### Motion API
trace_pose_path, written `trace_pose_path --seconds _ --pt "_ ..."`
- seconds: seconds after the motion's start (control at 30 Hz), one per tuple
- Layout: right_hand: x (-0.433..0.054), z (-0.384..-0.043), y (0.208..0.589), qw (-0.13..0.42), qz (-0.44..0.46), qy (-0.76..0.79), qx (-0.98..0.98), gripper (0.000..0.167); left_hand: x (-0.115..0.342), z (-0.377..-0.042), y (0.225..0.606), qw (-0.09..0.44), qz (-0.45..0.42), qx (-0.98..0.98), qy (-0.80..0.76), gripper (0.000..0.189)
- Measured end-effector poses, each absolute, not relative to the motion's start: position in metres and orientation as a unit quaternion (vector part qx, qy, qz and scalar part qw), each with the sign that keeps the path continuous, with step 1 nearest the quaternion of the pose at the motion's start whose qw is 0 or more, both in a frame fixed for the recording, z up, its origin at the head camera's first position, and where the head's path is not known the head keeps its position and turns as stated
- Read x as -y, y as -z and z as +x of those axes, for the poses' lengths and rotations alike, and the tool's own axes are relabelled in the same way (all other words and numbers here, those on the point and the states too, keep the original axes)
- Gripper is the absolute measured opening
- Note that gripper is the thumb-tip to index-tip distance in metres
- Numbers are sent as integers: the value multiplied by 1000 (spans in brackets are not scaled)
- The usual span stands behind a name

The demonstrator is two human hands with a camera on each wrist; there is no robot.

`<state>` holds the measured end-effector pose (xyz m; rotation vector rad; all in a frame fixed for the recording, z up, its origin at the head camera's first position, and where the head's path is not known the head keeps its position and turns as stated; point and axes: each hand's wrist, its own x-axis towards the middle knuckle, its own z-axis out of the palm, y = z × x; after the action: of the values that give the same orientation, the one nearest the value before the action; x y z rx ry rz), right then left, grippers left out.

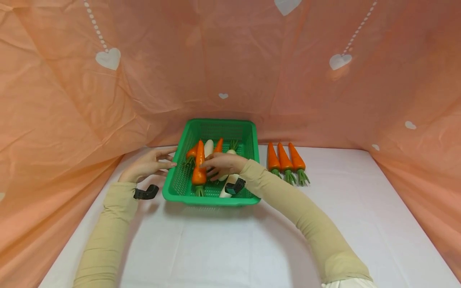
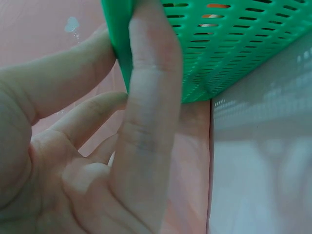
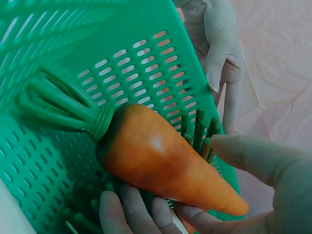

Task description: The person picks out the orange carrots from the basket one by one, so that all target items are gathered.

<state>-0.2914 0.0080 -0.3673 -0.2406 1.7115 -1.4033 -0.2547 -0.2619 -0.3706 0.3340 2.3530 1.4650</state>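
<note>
Green plastic basket (image 1: 216,160) sat toward the far edge of the white tabletop (image 1: 230,248), left of centre, holding several orange carrots and white radishes. Head view: right hand (image 1: 224,165) reached into the basket, fingers curled round one carrot (image 1: 199,170), which stood nearly upright with its green top down by the near rim. Left hand (image 1: 149,165) lay at the basket's left wall, fingers straight against it. Three more carrots (image 1: 285,162) lay in a row on the tabletop just right of the basket, tops toward the near edge.

Left wrist view: left hand (image 2: 97,161) released, straight fingers (image 2: 151,112) pressed flat on the slotted basket (image 2: 234,44) corner, thumb behind the rim; bracing, not gripping.

Right wrist view: carrot (image 3: 161,161) held at its tapered half between thumb and the fingers (image 3: 131,214) beneath, green stalk resting toward the basket (image 3: 58,161) floor.

Judgement: to do this well, keep the grip at mid-body rather than the slick tip, lift straight to clear the rim and the neighbouring vegetables, and keep the left hand steadying the basket so it does not slide.
</note>
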Motion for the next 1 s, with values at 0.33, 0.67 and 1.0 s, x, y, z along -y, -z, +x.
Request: trace_pose_path --seconds 0.33,0.67,1.0 --pt "-8 -292 369 432 -109 569 -691 52 259 -252 370 173 121 -822 -529 71" --pt "-10 -292 367 426 -127 570 -691 48 259 -253 371 170 125 -823 -527 71" --pt "-25 -296 357 410 -176 587 -676 46 258 -253 372 168 116 -830 -520 71"
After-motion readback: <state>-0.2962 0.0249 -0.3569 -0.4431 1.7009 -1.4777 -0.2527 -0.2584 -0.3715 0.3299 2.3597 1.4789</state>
